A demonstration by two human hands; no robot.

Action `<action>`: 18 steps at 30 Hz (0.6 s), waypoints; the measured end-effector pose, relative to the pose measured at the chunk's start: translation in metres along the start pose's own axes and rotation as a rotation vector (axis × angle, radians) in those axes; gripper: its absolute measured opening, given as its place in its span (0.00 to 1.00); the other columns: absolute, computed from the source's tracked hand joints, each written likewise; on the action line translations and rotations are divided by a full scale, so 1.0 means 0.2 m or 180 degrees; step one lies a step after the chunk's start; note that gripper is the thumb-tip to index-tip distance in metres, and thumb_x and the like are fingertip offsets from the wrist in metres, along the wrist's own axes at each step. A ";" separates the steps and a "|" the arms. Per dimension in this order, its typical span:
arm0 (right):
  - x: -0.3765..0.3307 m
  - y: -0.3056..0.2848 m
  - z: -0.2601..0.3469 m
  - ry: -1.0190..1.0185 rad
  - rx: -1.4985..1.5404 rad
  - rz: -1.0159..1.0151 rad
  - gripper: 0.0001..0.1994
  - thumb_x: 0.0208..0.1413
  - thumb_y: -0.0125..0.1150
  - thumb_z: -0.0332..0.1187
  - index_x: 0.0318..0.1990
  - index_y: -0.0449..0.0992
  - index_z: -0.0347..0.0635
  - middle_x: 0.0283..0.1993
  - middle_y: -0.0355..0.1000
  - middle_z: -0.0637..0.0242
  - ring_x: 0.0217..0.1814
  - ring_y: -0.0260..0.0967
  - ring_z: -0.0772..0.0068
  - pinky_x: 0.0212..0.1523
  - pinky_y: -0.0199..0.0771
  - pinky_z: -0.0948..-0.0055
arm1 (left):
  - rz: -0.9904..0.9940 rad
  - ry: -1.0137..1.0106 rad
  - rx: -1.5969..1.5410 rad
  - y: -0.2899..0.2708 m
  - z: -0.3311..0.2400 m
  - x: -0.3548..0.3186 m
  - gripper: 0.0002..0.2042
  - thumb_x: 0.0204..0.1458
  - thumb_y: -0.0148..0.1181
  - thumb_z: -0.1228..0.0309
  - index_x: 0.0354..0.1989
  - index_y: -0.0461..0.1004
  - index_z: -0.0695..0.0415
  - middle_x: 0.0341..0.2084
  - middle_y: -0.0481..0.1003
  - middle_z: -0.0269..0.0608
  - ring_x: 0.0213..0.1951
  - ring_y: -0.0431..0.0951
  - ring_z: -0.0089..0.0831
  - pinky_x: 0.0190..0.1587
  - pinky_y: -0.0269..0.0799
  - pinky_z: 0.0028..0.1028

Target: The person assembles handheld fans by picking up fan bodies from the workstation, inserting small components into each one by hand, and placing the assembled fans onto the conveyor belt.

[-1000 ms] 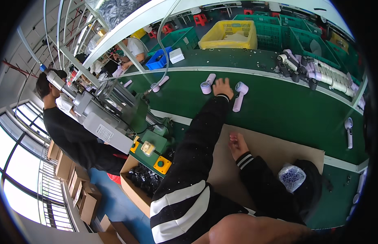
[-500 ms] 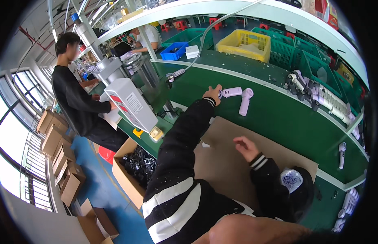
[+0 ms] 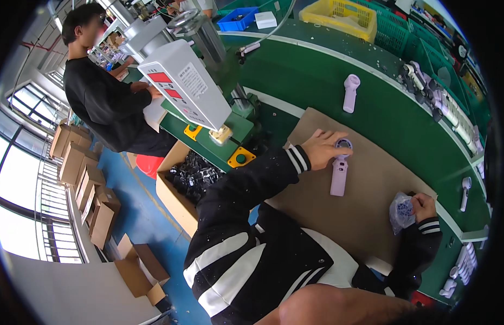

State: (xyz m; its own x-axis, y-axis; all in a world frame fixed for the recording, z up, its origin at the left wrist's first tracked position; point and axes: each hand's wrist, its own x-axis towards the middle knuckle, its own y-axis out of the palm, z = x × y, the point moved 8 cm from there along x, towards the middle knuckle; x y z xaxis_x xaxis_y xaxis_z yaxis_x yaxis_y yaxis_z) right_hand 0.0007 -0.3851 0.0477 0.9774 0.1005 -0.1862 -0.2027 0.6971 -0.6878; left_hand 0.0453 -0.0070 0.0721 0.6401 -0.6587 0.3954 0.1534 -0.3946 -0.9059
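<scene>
Lilac handheld fan lies flat on the brown cardboard sheet, round head toward the conveyor, handle pointing back toward the person. Left hand sits on the fan's head end: fingers curled over the round grille, gripping it from the left and top; the handle sticks out free below the hand. Grip closed on the head, not spread.

Right hand is well apart, at the cardboard's right edge, fingers closed on a small clear plastic bag of dark small parts. Bag rests against the cardboard.

Second lilac fan lies on the green belt beyond the cardboard, untouched. More fans and parts sit at the belt's far right.

Left of the cardboard: white press machine with green base and yellow button housings; below it an open carton of black parts. Another person in black stands behind the machine. Yellow crate and green crates along the far side.
</scene>
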 end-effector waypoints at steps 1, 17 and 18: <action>0.00 0.03 -0.03 0.0034 0.0010 0.0091 0.01 0.48 0.54 0.24 0.28 0.71 0.40 0.18 0.66 0.69 0.19 0.61 0.74 0.22 0.59 0.74 | -0.0346 -0.0071 0.0013 -0.06 -0.02 -0.05 0.28 0.39 0.55 0.79 0.52 0.68 0.39 0.53 0.63 0.37 0.46 0.69 0.38 0.46 0.61 0.35; -0.06 0.13 -0.13 -0.0380 -0.1345 -0.0731 0.05 0.45 0.56 0.25 0.29 0.66 0.43 0.20 0.65 0.65 0.21 0.61 0.59 0.25 0.61 0.62 | 0.0947 -0.1918 0.1772 -0.10 0.51 -0.55 0.17 0.46 0.58 0.66 0.46 0.71 0.52 0.39 0.74 0.43 0.42 0.72 0.40 0.47 0.58 0.36; -0.07 0.11 -0.16 -0.0485 -0.1314 -0.0842 0.05 0.45 0.55 0.24 0.29 0.66 0.43 0.20 0.65 0.64 0.21 0.62 0.59 0.25 0.61 0.61 | 0.1457 -0.1965 0.1910 -0.05 0.54 -0.53 0.17 0.44 0.59 0.66 0.45 0.70 0.52 0.39 0.74 0.45 0.40 0.73 0.41 0.46 0.59 0.36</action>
State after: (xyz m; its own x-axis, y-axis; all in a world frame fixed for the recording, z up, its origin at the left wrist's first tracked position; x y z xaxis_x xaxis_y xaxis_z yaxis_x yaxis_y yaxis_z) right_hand -0.0191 -0.3935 0.0122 0.9899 0.0825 0.1151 0.0759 0.3772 -0.9230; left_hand 0.0565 0.1359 0.0234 0.9890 -0.1480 -0.0083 0.0400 0.3204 -0.9464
